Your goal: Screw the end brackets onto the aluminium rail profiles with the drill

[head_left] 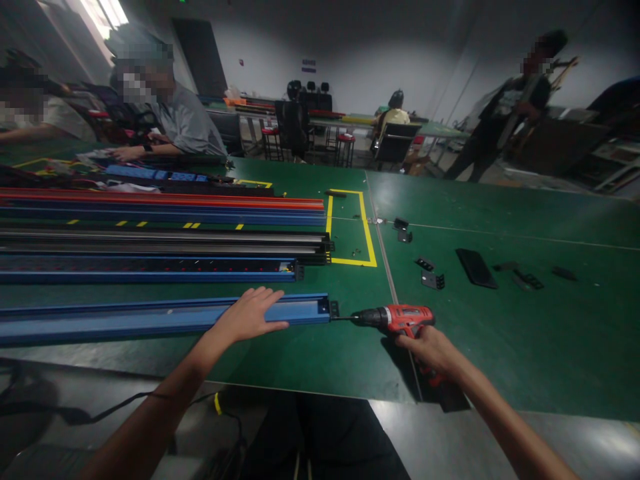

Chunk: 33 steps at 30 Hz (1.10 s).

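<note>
A long blue metal rail (pixel 295 311) lies along the near side of the green table. My left hand (pixel 250 315) is over it near its right end, fingers across the far edge and thumb along the near edge, gripping it. A small black end cap (pixel 335 309) sits on that end of the rail. My right hand (pixel 431 348) is closed round the handle of a red and black cordless drill (pixel 410 319). The drill lies level, its long thin bit (pixel 345 318) pointing left with the tip at the end cap. Whether the tip sits in a screw is too small to tell.
Beyond the rail lie more rails: another blue one (pixel 250 273), dark ones (pixel 280 241) and a red one (pixel 280 203). Black end caps (pixel 431 280) and a black flat slab (pixel 476 268) are scattered to the right. A co-worker (pixel 175 113) sits across the table.
</note>
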Motion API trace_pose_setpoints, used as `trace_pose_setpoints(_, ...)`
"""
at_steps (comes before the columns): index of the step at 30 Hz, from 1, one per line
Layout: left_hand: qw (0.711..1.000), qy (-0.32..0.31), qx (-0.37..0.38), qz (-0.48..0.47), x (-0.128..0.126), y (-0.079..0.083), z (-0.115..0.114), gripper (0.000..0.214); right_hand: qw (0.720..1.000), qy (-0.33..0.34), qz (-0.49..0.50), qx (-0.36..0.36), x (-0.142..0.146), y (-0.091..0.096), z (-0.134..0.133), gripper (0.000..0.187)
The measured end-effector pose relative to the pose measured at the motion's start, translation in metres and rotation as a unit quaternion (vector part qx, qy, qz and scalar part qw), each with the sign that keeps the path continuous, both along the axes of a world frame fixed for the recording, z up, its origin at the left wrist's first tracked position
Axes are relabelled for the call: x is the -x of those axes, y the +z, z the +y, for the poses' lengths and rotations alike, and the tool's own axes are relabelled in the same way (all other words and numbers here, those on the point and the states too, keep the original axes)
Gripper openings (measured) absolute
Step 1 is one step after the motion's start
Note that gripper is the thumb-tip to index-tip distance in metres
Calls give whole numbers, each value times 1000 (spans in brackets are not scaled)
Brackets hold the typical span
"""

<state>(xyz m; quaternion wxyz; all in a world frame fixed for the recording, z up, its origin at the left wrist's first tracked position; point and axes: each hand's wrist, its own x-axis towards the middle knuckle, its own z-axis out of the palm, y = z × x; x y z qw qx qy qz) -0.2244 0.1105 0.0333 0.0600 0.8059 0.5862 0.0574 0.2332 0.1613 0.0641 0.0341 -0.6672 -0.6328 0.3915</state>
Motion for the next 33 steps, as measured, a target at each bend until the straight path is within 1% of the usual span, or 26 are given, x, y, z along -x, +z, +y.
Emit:
trace_pose_setpoints(4,1000,1,-4,12,1,-1,-1,90,1000,-2,4,-13,0,0,1,27)
trace_pose_setpoints(10,1000,0,-8,10,1,-2,0,89,1000,7,-10,-4,1,5,0,29)
trace_pose_setpoints(15,1000,-1,-1,7,1,-1,0,91,1000,10,-8,9,-1,1,1,29)
trace_pose_setpoints(21,1000,-2,-6,2,0,0,0,90,1000,6,5,3,-1,-1,1,26)
trace_pose_setpoints(27,1000,-5,-9,0,0,1,1,90,1000,5,-9,-15,-1,-2,1,28)
trace_pose_setpoints(33,1000,-2,-7,0,0,-1,1,91,1000,9,-12,8,-1,1,1,28)
